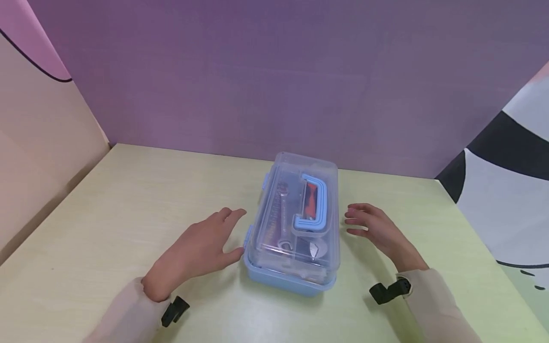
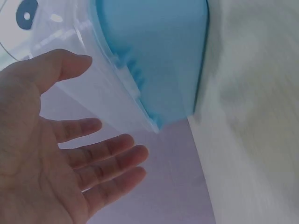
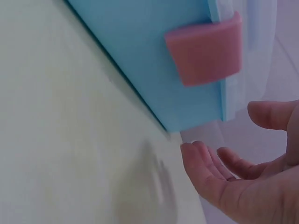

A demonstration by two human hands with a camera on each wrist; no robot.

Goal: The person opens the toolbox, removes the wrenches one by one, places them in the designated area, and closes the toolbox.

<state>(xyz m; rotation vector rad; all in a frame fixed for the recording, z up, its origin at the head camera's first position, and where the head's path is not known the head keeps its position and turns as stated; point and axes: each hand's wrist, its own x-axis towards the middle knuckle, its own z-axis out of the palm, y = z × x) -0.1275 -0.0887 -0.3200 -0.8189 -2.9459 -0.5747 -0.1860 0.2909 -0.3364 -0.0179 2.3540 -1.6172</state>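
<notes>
The box (image 1: 279, 280) sits on the pale bench (image 1: 171, 190), just right of centre and low in the head frame, with its long side running up the picture and leaning slightly left. Its lid (image 1: 300, 164), see-through, lies closed over the blue base. The blue handle (image 1: 323, 205) lies flat at the right of the lid, and a red piece (image 1: 311, 202) shows within its outline. Through the plastic a wrench (image 1: 283, 219) can be made out left of the handle. The left grip (image 1: 206, 245) is at lower left of centre, holding nothing, fingers spread and thumb apart; the thumb tip comes up to the box's left edge, though whether it touches I cannot tell. The right grip (image 1: 379, 231), at right of centre, holds nothing either; its fingers are loosely bent toward the box and stand just beside it, apart. In the right wrist frame a pink latch (image 3: 205, 53) shows at upper right on the box's side, above the fingers. Both wrists have pale sleeves (image 1: 442, 305) and small black cameras (image 1: 390, 291). A purple wall (image 1: 274, 85) fills the top of the head frame.
</notes>
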